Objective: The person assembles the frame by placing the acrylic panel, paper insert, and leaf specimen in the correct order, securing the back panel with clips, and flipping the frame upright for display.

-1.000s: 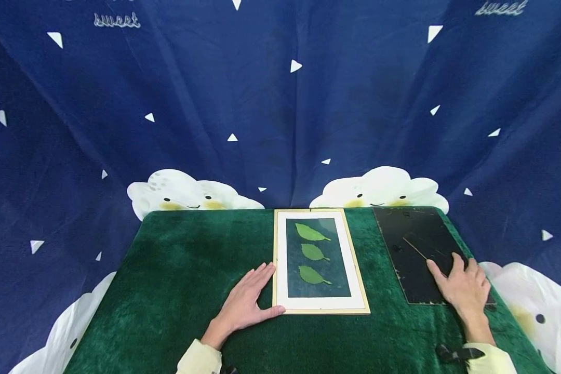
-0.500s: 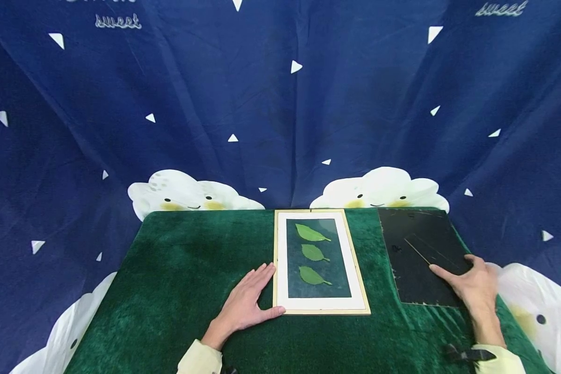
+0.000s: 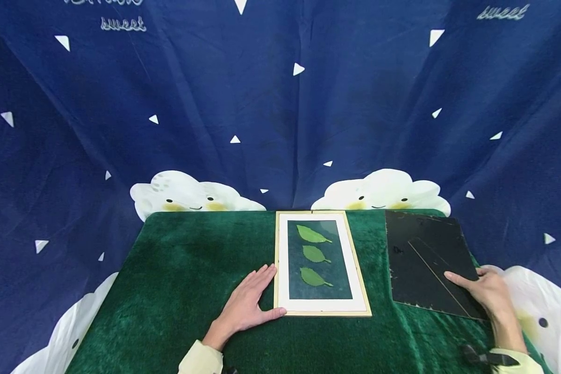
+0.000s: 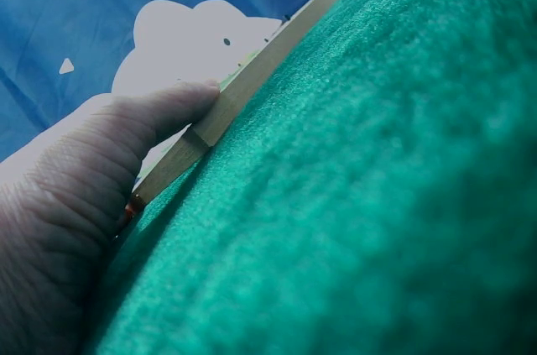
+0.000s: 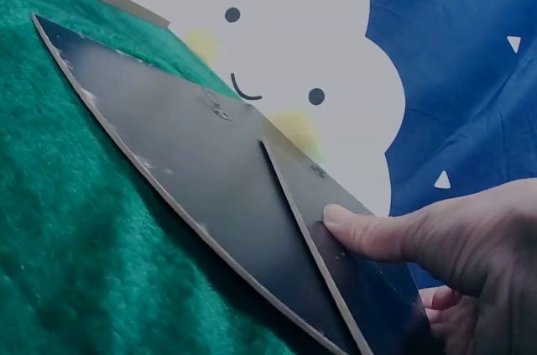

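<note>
A picture frame (image 3: 323, 313) with a pale wooden edge and white mat lies flat on the green cloth. Three green leaves (image 3: 314, 253) sit one above another within its dark window. Along its left side rest the straight fingers of my left hand (image 3: 246, 304), the thumb on the lower left corner, as the left wrist view (image 4: 159, 116) also shows. My right hand (image 3: 495, 298) grips the right edge of a black frame backing board (image 3: 411, 280), thumb on top, other fingers mostly hidden underneath. The board tilts, its right side raised; a narrow stand flap (image 5: 302, 233) runs down its face.
Green velvety cloth (image 3: 191, 259) covers the table, which ends at the back by a dark blue curtain (image 3: 262, 104) printed with clouds and triangles. A strip of cloth separates the picture frame from the backing board.
My right hand has moved right to the backing board's edge and gripped it, lifting and tilting that side. The board has shifted right. My left hand and the picture frame have stayed put.
</note>
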### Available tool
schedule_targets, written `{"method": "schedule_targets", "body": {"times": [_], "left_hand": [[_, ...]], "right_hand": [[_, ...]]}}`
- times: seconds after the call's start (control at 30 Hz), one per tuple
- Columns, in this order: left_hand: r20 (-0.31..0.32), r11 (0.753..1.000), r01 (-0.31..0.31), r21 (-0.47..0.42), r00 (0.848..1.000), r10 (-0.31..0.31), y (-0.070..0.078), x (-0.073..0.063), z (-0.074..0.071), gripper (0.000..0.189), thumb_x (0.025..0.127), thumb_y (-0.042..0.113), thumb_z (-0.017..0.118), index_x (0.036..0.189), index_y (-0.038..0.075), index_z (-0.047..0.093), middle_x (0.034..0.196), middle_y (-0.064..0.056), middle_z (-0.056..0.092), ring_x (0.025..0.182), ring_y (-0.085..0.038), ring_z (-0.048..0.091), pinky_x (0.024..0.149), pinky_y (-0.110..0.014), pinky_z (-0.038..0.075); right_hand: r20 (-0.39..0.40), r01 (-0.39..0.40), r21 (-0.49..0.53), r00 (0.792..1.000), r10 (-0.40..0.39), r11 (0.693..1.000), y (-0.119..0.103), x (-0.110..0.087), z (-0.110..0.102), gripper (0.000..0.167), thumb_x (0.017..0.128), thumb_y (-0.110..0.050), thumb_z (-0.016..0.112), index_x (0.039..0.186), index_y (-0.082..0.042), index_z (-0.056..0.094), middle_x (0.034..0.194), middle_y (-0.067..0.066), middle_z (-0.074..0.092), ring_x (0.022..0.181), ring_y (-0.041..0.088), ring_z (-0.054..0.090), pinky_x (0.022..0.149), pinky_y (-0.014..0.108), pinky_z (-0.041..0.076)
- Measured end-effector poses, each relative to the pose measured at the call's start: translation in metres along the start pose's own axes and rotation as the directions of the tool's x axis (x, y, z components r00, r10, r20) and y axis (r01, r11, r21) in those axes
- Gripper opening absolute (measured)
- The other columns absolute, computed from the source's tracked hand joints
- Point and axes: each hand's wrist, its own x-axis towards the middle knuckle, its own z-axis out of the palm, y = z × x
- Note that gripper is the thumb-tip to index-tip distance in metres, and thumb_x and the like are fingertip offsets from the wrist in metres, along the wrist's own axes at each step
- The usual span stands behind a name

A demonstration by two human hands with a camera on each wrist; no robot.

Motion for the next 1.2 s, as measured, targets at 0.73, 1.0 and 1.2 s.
{"method": "schedule_targets", "body": {"times": [0.73,1.0,1.2], "left_hand": [[-0.001,1.000,0.003,-0.007,1.000,-0.003,-0.002,0.001,0.002,0.109,0.084,0.088,0.053,0.168,0.026,0.022,0.172,0.011,0.023,0.159,-0.008,0.016,0.129,-0.041,0.017],[-0.003,1.000,0.007,-0.014,1.000,-0.007,-0.002,0.001,0.000,0.109,0.084,0.087,0.055,0.168,0.025,0.024,0.172,0.010,0.023,0.160,-0.009,0.016,0.129,-0.041,0.017],[-0.006,1.000,0.001,-0.014,1.000,-0.001,-0.001,0.001,0.001,0.110,0.084,0.088,0.054,0.168,0.023,0.025,0.172,0.009,0.024,0.160,-0.009,0.017,0.129,-0.041,0.017]], "right_hand": [[-0.016,-0.034,0.098,0.999,0.036,0.995,0.015,-0.014,0.007,0.095,0.093,-0.058,0.071,0.145,0.017,0.044,0.072,0.009,0.065,0.074,0.019,0.062,0.072,0.032,0.049],[-0.086,0.076,0.137,0.994,-0.064,0.988,0.015,-0.027,0.008,0.073,0.099,-0.042,0.067,0.138,0.017,0.049,0.074,0.007,0.066,0.071,0.009,0.058,0.068,0.021,0.044],[-0.072,0.130,0.066,0.989,-0.126,0.989,0.016,-0.028,0.012,0.070,0.104,-0.040,0.056,0.141,0.019,0.041,0.116,0.049,0.059,0.110,0.065,0.058,0.085,0.068,0.048]]}}
